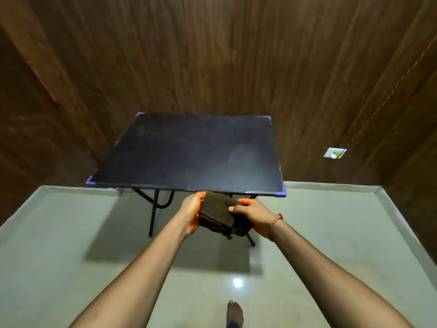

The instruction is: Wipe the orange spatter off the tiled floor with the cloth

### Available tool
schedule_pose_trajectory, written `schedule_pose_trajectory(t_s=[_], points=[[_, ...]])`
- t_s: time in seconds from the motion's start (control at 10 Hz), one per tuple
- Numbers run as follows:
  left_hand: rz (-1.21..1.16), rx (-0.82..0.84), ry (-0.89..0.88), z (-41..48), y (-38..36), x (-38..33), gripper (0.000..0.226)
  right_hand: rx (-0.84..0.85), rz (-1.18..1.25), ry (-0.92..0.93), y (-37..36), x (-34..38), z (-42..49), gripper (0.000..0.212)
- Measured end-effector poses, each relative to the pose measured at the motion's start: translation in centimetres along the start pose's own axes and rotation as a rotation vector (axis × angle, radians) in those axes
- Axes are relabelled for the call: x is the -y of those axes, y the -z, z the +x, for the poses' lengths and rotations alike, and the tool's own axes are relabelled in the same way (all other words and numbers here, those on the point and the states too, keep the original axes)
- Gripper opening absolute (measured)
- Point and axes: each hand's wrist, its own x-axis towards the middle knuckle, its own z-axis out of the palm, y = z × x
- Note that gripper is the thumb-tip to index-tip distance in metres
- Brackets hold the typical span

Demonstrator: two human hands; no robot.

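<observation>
A dark brown folded cloth (218,214) is held in the air between both hands, just in front of the near edge of the table. My left hand (190,214) grips its left side with the thumb on top. My right hand (254,215) grips its right side, fingers curled over the top; a red thread is tied at that wrist. Orange stain shows on the fingers and palms of both hands. The pale grey-green tiled floor (71,245) lies below, and I see no orange spatter on the part in view.
A black folding table (189,150) with blue corner caps and thin metal legs stands against the brown wood-panelled wall. A white wall socket (334,153) sits low on the right wall. A bare foot (234,312) shows at the bottom edge. A raised skirting borders the floor.
</observation>
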Motion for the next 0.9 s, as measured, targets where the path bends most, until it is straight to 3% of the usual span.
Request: schedule_pose_trajectory(t_s=[0.2, 0.3, 0.5, 0.6, 0.8, 0.9], points=[[0.213, 0.096, 0.079, 15.5, -6.8, -3.2, 0.015, -0.253, 0.089, -0.141, 8.4, 1.3, 15.1, 0.032], [0.316, 0.142, 0.115, 21.1, -9.6, -1.9, 0.030, -0.299, -0.006, -0.229, 12.0, 0.0, 19.9, 0.042], [0.572, 0.129, 0.080, 28.4, -11.5, 4.2, 0.027, -0.549, -0.197, -0.245, 14.3, -2.3, 22.6, 0.057], [0.574, 0.148, 0.045, 26.9, -11.4, 3.7, 0.029, -0.589, -0.368, -0.166, 13.6, -3.8, 21.4, 0.073], [0.764, 0.149, -0.072, 23.2, -9.5, 2.4, 0.041, -0.601, -0.696, 0.028, 10.3, -6.6, 17.2, 0.063], [0.824, 0.172, -0.184, 20.8, -7.5, 2.2, 0.031, -0.602, -0.665, -0.004, 8.0, -7.1, 14.5, 0.060]])
